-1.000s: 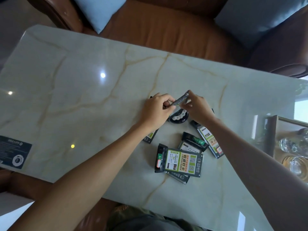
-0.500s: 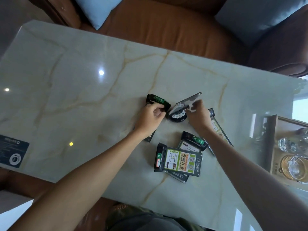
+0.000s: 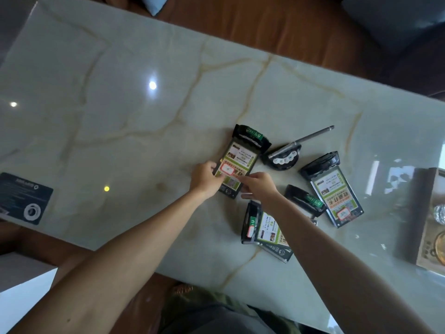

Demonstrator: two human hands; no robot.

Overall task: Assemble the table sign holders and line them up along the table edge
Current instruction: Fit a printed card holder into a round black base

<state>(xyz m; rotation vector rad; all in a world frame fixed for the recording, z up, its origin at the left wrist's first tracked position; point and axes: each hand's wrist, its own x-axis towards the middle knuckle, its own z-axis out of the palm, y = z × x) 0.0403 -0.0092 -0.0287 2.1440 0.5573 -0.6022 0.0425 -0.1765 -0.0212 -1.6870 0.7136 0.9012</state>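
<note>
Several table sign holders lie flat on the marble table [image 3: 120, 112], each a printed green card in a clear panel with a black base. My left hand [image 3: 204, 179] and my right hand [image 3: 258, 185] both grip the near end of one sign panel [image 3: 237, 162], whose far end sits at its black base [image 3: 251, 138]. A second sign holder [image 3: 333, 189] lies to the right. A third [image 3: 267, 231] lies near my right forearm on another panel. A loose black base [image 3: 304, 200] sits between them. A round black base with a metal rod [image 3: 283, 157] rests beyond my right hand.
A dark card [image 3: 22, 198] lies at the table's left edge. A wooden tray with glasses [image 3: 431, 213] stands at the right. A brown leather sofa [image 3: 265, 22] with blue cushions runs behind the table's far edge.
My right hand has let go of the metal rod, which now lies on the round base. Both hands have taken hold of a sign panel at its black base.
</note>
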